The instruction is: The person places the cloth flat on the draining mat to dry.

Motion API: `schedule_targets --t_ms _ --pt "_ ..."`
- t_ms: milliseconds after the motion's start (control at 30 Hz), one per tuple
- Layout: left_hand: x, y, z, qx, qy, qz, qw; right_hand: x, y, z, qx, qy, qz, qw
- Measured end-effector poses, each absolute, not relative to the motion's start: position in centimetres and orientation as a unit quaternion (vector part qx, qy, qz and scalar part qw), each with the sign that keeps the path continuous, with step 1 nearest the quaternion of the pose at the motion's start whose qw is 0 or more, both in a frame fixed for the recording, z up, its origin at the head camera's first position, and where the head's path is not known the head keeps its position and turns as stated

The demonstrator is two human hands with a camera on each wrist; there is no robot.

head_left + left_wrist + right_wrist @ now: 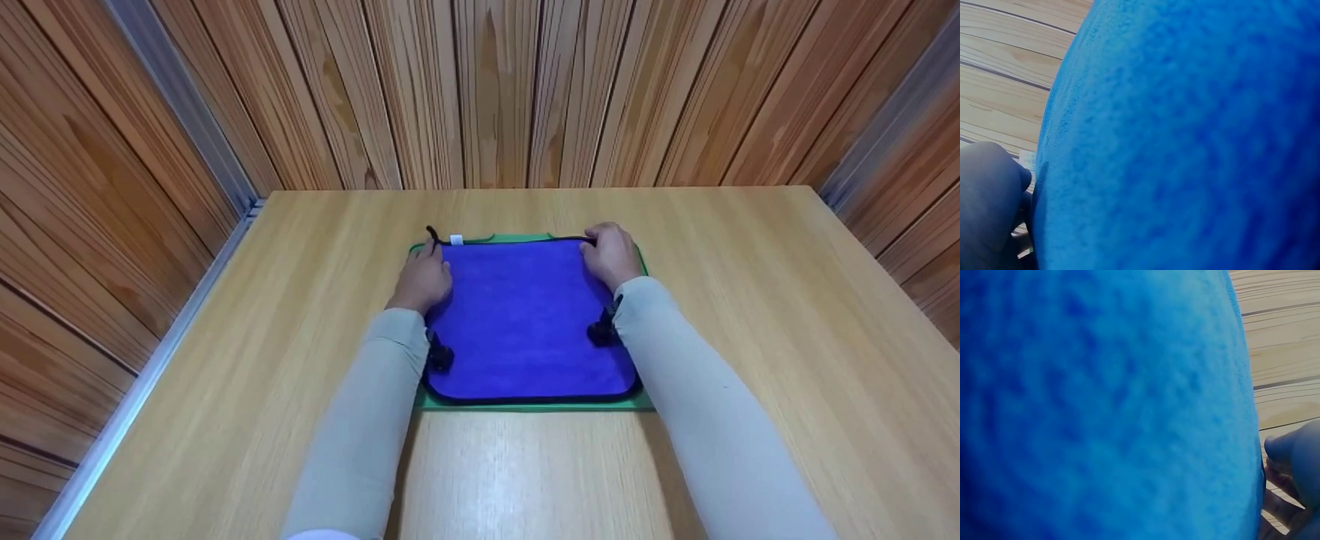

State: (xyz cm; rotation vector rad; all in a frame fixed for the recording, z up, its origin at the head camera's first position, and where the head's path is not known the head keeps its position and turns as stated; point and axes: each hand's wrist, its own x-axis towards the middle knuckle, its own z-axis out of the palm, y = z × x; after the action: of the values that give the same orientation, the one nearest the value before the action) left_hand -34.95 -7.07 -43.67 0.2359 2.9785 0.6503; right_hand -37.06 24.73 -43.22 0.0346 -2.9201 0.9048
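A blue towel (517,322) with black edging, a small white tag and a black loop at its far left corner is spread over a flat green sheet (532,407). My left hand (422,279) pinches the towel's far left corner beside the loop. At the far right corner, my right hand (611,253) grips the black edge. Close up, the towel (1174,140) fills most of the left wrist view, with part of the left hand (988,197) at the lower left. The right hand's fingers (1283,509) show at the towel's side in the right wrist view.
Under everything is a light wooden table (225,360). Wood-plank walls (495,90) rise behind it and on both sides, with a metal rail (150,375) along the left edge. A small black camera (604,332) on the right wrist overlaps the towel.
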Motion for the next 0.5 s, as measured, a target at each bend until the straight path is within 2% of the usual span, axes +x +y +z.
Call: schedule_targets --t_ms 300,500 --pt "-35.1 -7.4 -43.7 0.063 0.963 0.253 0.072 -37.4 24.8 -42.8 0.016 -0.956 0.293 -0.018" --pt "-34.4 -8.0 -41.9 0.061 0.956 0.270 0.093 -36.7 25.0 -40.2 0.030 -0.954 0.292 -0.060"
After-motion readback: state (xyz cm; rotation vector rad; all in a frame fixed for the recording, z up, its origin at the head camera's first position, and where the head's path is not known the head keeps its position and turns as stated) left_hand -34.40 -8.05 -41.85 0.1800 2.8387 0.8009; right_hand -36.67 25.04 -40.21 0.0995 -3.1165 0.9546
